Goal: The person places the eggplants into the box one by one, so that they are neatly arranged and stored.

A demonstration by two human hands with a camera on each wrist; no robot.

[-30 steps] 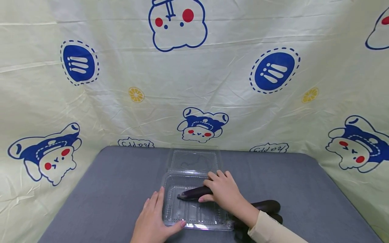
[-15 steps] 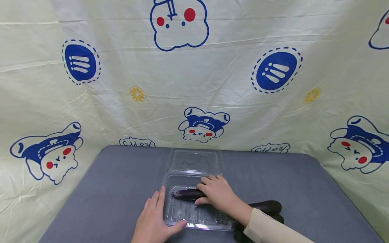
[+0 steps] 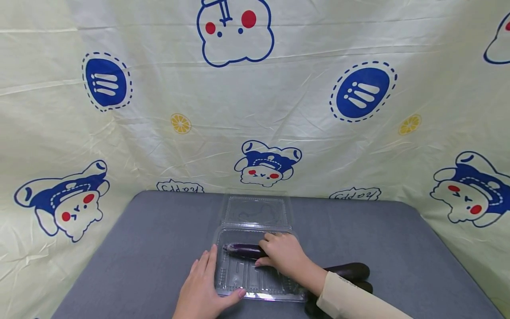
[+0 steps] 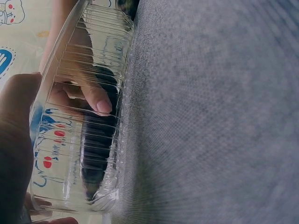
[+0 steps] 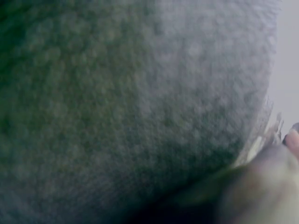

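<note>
The dark eggplant [image 3: 244, 250] lies crosswise inside the far half of the clear container [image 3: 275, 297], one end near its left wall; the right hand [image 3: 287, 254] grips the other end, so this one seems in but not yet let go. The left hand [image 3: 203, 288], fingers straight and thumb spread, rests against the container's left side and near rim. Behind the container its lid [image 3: 256, 210] lies open, and to its right the other eggplants [image 3: 352, 271], partly hidden by the sleeve [image 3: 350, 297], are left outside.

A long, smooth, cream-coloured fabric sleeve [image 3: 358, 299] with a straight-edged end covers the right arm [image 3: 314, 275], lower right of the frame.
</note>
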